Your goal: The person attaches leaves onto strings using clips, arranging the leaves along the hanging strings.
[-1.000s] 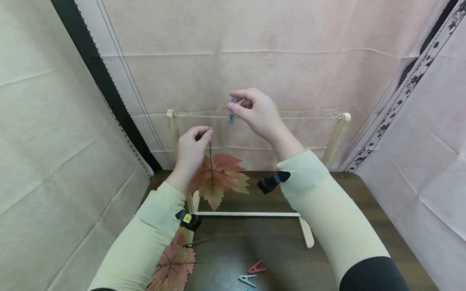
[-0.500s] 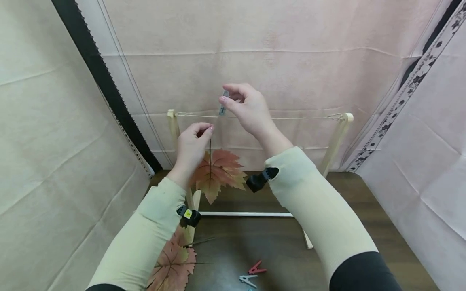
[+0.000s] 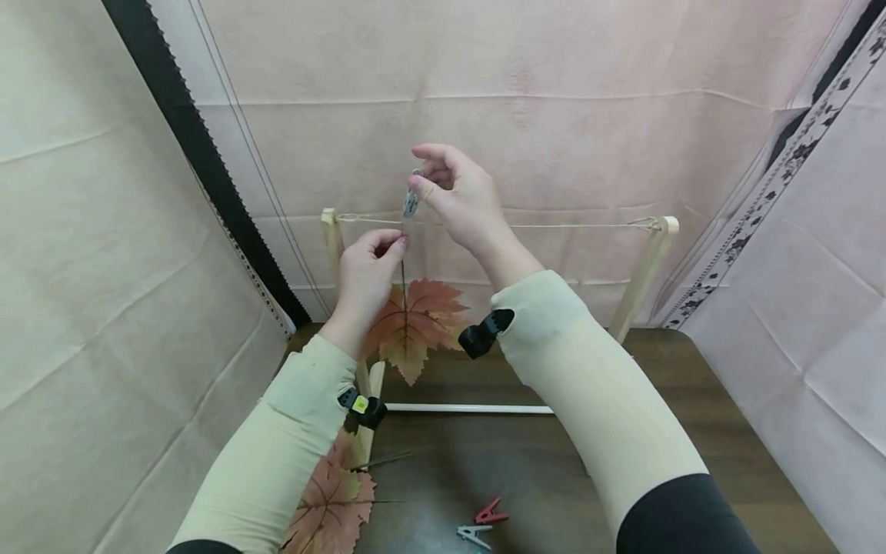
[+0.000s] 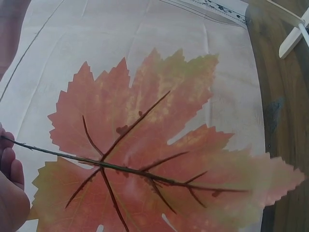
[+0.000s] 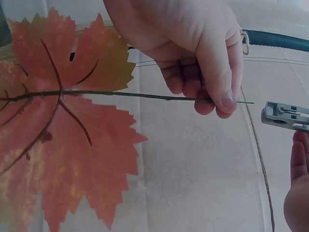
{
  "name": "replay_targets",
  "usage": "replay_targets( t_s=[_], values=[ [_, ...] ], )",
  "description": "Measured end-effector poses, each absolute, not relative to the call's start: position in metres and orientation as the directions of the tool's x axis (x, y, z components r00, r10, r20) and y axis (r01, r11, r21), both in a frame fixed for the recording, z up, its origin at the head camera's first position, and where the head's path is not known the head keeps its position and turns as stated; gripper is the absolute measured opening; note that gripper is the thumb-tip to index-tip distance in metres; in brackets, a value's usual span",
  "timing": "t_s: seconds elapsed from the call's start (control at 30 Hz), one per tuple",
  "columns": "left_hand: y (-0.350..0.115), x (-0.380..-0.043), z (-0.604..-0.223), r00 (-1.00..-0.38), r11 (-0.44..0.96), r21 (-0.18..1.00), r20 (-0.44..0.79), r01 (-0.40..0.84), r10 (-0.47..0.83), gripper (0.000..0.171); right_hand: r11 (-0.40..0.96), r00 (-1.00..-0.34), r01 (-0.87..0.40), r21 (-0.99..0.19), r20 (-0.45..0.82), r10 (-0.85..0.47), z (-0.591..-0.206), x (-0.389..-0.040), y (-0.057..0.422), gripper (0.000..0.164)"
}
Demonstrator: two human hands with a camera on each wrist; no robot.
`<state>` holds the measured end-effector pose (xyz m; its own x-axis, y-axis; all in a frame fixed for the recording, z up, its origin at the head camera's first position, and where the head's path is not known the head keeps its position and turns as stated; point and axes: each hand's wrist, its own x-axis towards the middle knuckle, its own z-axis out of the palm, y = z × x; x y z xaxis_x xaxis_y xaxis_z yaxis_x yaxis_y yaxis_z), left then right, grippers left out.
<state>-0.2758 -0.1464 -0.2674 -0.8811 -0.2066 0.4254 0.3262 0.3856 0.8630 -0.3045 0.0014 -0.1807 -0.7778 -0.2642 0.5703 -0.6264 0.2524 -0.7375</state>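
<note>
My left hand (image 3: 370,269) pinches the thin dark stem of an orange-red artificial maple leaf (image 3: 417,323), which hangs below the fingers. In the right wrist view the stem's tip pokes out past the fingertips, across the string (image 5: 260,164). Just above it, my right hand (image 3: 460,192) grips a grey-blue clothespin (image 3: 411,201) between thumb and fingers. The clothespin (image 5: 285,115) points at the stem tip, a small gap apart. In the left wrist view the leaf (image 4: 140,159) fills most of the picture.
The string is tied between two wooden posts (image 3: 644,277), joined low down by a white bar (image 3: 471,408). More leaves (image 3: 328,508) lie on the brown table (image 3: 429,477) at left. A red clothespin (image 3: 491,512) and a grey one (image 3: 474,534) lie near the front.
My right hand has moved left and slightly up with the clothespin, from the string to above the stem. The left hand and its leaf have risen slightly.
</note>
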Motion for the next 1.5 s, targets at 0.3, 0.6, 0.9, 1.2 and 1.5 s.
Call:
replay_targets(
  t_s=[0.3,0.6,0.9,1.2,1.5],
  values=[
    [-0.1474,-0.2776,-0.2683,-0.876,0.392,0.856,0.437,0.336,-0.204,0.024,0.306,-0.797,-0.597,-0.742,0.505,-0.331,-0.1843,-0.3051,-0.0036,0.038],
    [-0.1488,-0.2803,-0.2656,-0.866,0.416,0.837,0.462,0.356,-0.189,0.024,0.340,-0.798,-0.593,-0.730,0.473,-0.374,-0.1881,-0.3051,-0.0064,0.038],
    [-0.1487,-0.2800,-0.2671,-0.894,0.373,0.874,0.403,0.313,-0.194,0.025,0.372,-0.799,-0.590,-0.717,0.448,-0.402,-0.1861,-0.3038,-0.0057,0.040],
    [-0.1481,-0.2781,-0.2681,-0.897,0.348,0.885,0.393,0.309,-0.204,0.023,0.400,-0.797,-0.588,-0.703,0.422,-0.432,-0.1856,-0.3038,-0.0033,0.044],
    [-0.1491,-0.2761,-0.2694,-0.897,0.303,0.901,0.383,0.310,-0.220,0.027,0.394,-0.826,-0.531,-0.751,0.354,-0.439,-0.1853,-0.3025,0.0008,0.054]
  ],
)
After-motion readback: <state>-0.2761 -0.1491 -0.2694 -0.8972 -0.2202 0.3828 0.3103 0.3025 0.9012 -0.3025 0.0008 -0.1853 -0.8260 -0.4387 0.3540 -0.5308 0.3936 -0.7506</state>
